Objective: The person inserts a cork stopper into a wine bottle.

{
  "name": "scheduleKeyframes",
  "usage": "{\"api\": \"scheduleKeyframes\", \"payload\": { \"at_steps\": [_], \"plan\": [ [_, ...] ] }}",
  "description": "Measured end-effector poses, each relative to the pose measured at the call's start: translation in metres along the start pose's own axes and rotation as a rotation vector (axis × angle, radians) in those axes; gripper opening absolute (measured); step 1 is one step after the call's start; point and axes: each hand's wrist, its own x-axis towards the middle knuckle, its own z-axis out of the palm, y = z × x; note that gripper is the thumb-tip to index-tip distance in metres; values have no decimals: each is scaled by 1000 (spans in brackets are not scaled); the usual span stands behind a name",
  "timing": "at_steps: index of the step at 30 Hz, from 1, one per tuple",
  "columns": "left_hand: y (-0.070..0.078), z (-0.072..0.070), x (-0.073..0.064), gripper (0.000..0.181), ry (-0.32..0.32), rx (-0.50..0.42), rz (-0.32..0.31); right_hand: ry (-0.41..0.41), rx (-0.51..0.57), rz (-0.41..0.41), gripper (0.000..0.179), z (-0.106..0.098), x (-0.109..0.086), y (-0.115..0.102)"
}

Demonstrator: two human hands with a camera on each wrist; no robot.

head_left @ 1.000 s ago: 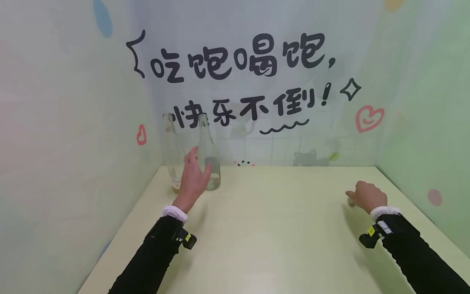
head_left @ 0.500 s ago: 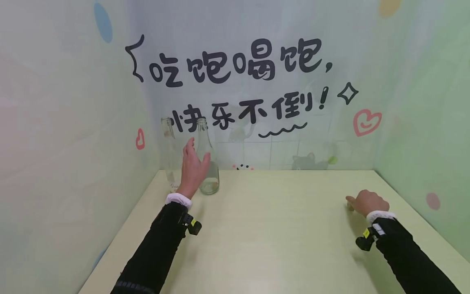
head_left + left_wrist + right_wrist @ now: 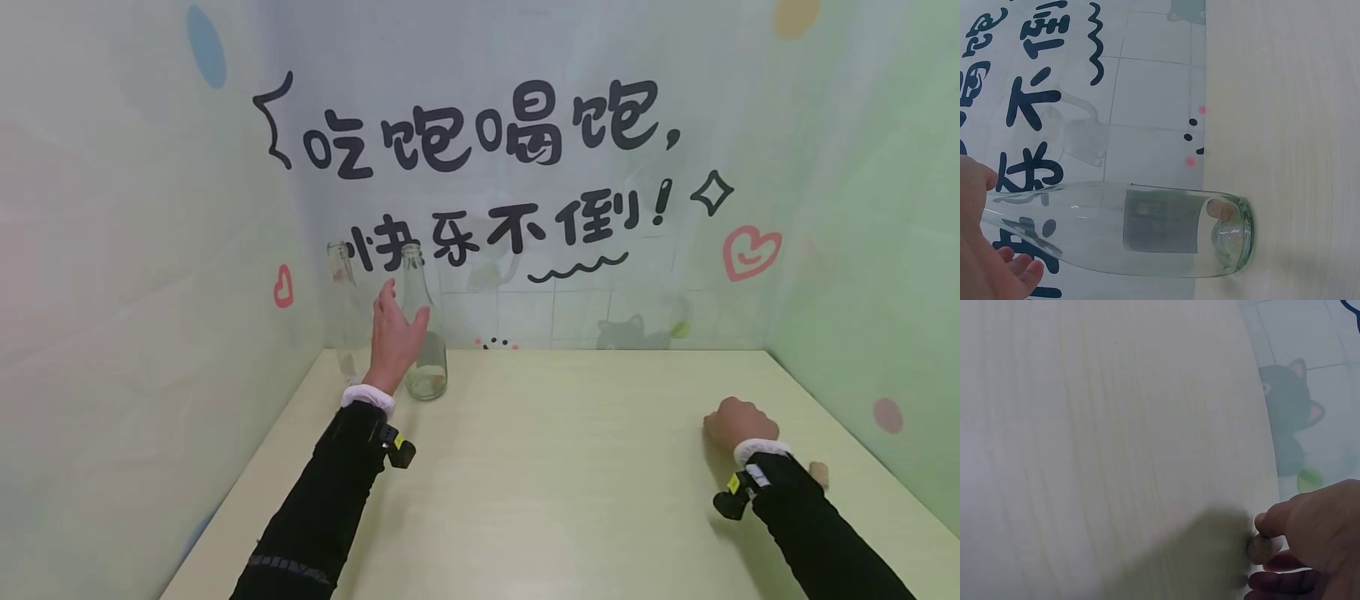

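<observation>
My left hand (image 3: 396, 337) is raised at a clear glass bottle (image 3: 431, 367), thumb and fingers spread. In the left wrist view the thumb lies on one side of the bottle's neck and the fingertips (image 3: 1034, 275) on the other. A brown, cork-like piece (image 3: 1220, 210) shows through the glass near the base. Behind the left hand stands a second, slimmer clear bottle (image 3: 343, 308), partly hidden. My right hand (image 3: 741, 423) is low over the table at the right; in the right wrist view its thumb and fingers pinch a small cork (image 3: 1262, 549).
Another cork (image 3: 819, 474) stands on the pale table (image 3: 555, 467) beside the right sleeve. A printed wall (image 3: 540, 308) closes off the back, with side walls left and right. Both bottles stand in the back left corner.
My left hand has shifted slightly forward beside the bottle. The right hand has drawn a little nearer and left; a cork now shows beside its sleeve. The bottles stay in place.
</observation>
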Motion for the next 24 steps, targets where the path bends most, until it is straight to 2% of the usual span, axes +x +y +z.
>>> {"api": "scheduleKeyframes", "payload": {
  "at_steps": [6, 14, 19, 24],
  "plan": [
    [-3, 2, 8, 78, -2, 12, -8, 37, 5, -8, 29, 3, 0, -5],
    [-4, 7, 18, 79, -31, -15, -12, 140, 52, -48, 27, 6, -7, -15],
    [-6, 12, 24, 83, -43, -69, -71, 201, 102, -87, 33, 5, -5, -24],
    [-19, 18, 29, 83, -88, -178, -146, 258, 166, -135, 28, 1, -2, -39]
  ]
}}
